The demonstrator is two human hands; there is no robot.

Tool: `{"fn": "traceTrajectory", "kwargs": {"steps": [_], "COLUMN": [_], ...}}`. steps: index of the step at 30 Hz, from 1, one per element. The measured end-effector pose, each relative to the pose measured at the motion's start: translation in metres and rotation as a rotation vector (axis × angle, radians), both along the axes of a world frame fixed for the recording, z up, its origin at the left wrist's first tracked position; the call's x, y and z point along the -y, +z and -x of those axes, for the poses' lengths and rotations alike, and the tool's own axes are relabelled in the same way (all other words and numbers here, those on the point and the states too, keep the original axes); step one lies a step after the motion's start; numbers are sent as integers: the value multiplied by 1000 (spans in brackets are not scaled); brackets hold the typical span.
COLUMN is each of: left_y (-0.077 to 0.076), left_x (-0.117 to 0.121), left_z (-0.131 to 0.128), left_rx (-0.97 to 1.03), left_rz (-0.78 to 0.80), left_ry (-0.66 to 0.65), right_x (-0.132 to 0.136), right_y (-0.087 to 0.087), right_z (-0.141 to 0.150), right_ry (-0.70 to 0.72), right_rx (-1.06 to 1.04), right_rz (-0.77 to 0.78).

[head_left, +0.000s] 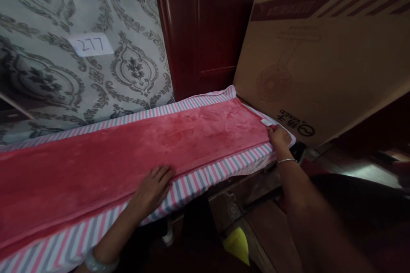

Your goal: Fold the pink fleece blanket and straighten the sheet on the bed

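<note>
A long red plush cloth (pixel 105 153) lies as a flat strip over a pink, grey and white striped cover (pixel 192 183). Its surface has lighter brushed patches toward the right end. My left hand (pixel 155 190) rests on the front edge of the red cloth with its fingers stretched out. At the far right corner, my right hand (pixel 279 136) is closed on the cloth's edge, close to a small white label (pixel 267 123). The fingertips there are partly hidden. The striped cover shows along both long sides of the red cloth.
A large cardboard box (pixel 320 59) leans at the right end. Behind are a patterned wall (pixel 134 51) with a paper marked 277 (pixel 92 44) and a dark red door (pixel 205 30). Below, something yellow (pixel 237 245) sits near the tiled floor (pixel 265 226).
</note>
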State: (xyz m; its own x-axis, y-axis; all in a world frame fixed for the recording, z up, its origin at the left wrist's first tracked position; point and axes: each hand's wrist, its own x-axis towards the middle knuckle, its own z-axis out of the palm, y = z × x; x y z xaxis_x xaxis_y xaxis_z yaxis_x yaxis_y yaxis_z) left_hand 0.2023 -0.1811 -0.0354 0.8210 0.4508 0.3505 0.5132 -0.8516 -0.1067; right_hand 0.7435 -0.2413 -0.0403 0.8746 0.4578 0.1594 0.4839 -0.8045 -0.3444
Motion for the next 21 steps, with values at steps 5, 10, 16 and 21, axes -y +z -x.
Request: {"fn": "traceTrajectory", "kwargs": {"steps": [5, 10, 16, 21], "left_y": [-6, -3, 12, 29], "left_x": [-9, -7, -7, -51], "left_z": [-13, -8, -4, -8], "left_rx": [34, 106, 162, 193], "left_rz": [-90, -177, -118, 5], "left_ry": [-29, -106, -158, -140], "right_x": [-1, 0, -1, -15], "right_y": [3, 4, 8, 21], "right_z": [-1, 1, 8, 21], "right_ry": [-17, -26, -19, -23], "right_rx": [-46, -61, -64, 28], "right_rz": [4, -25, -55, -97]}}
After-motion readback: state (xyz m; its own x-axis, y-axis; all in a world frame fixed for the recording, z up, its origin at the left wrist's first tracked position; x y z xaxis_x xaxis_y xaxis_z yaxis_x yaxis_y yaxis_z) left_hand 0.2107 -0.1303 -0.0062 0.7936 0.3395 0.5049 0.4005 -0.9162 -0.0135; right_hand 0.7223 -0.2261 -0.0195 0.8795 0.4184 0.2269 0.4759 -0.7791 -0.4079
